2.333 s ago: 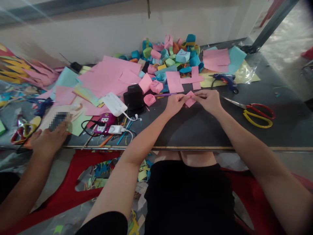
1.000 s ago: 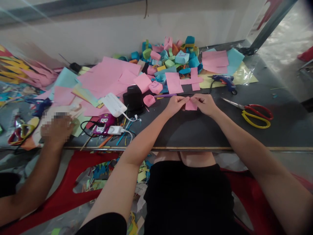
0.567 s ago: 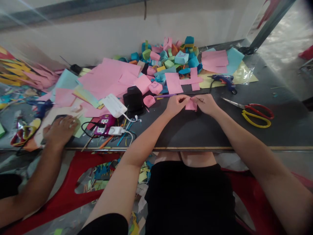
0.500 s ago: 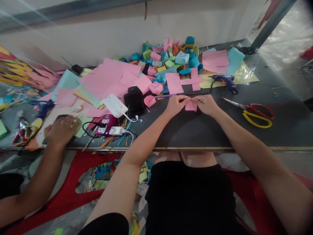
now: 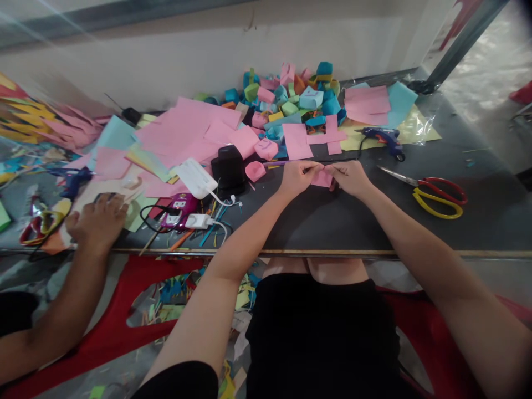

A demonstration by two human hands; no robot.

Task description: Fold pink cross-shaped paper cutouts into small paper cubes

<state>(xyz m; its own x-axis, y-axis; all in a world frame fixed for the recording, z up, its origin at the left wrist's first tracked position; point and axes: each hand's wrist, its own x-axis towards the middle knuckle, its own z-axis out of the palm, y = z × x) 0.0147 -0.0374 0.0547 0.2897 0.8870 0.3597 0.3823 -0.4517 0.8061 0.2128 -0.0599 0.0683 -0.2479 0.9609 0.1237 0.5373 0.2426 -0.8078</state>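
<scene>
A small piece of pink paper (image 5: 321,178) is pinched between my two hands above the dark tabletop. My left hand (image 5: 300,176) grips its upper left edge with thumb and forefinger. On the other side, my right hand (image 5: 349,176) pinches the upper right edge, and the fingertips of both hands nearly meet. Part of the paper is hidden behind the fingers. A purple pen (image 5: 276,163) lies just left of my left hand, beside a small folded pink paper shape (image 5: 255,171). Pink cross-shaped paper (image 5: 331,134) lies beyond my hands.
Scissors (image 5: 432,191) with red and yellow handles and a blue glue gun (image 5: 384,139) lie to the right. Folded paper boxes (image 5: 291,102) pile up at the back. A purple power strip (image 5: 182,206) and a co-worker's hand (image 5: 102,219) are to the left.
The pink paper has tilted slightly between my fingers, while my hands stay in nearly the same place. The co-worker's hand has shifted a little to the left.
</scene>
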